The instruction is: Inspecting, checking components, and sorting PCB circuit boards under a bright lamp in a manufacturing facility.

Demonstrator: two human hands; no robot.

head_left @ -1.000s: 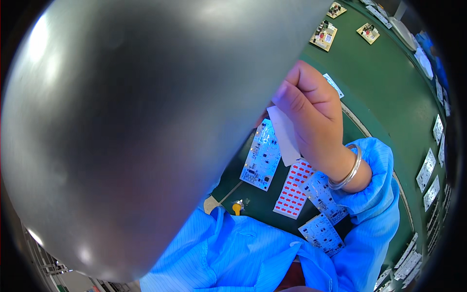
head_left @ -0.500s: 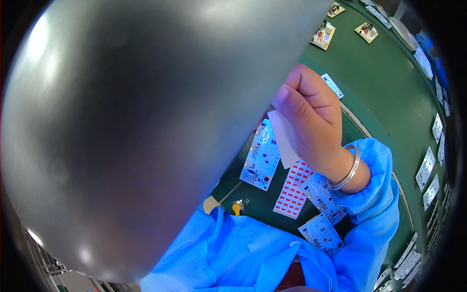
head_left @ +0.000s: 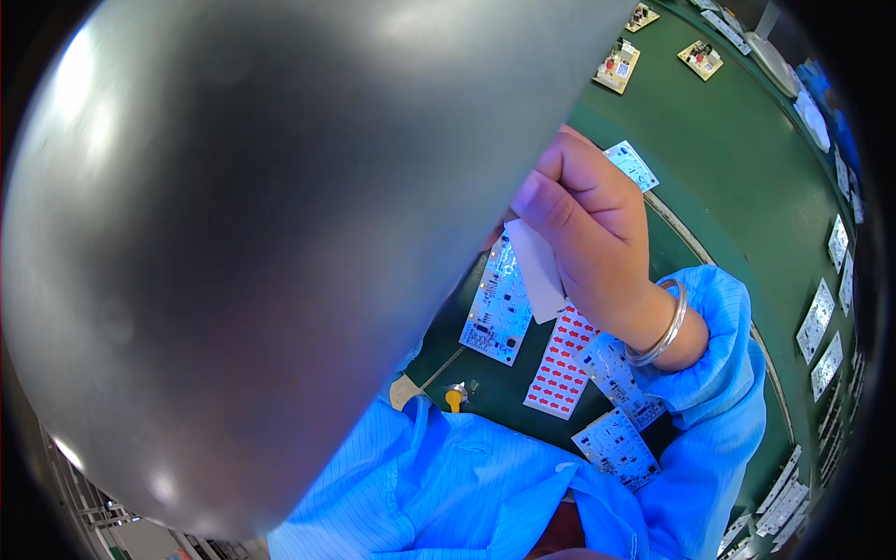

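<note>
My right hand, with a silver bangle at the wrist, is closed, thumb against bent finger. From it hangs a white paper strip, apparently gripped in the fingers; their tips are partly hidden behind a large grey dome. Below the hand lies a sheet of red arrow stickers. Left of the strip a white circuit board with small components rests on the green surface, its upper end covered by the dome. Of my left hand only a sliver shows at the dome's edge; its fingers are hidden.
The smooth grey dome blocks most of the left side. Two more circuit boards lie by my right sleeve, another beyond the hand. Tan boards sit on the green belt; several white boards line its right side. A yellow-capped knob is near me.
My right hand has shifted slightly left with the white paper strip. More of the circuit board beyond the hand shows. The sticker sheet stays in place.
</note>
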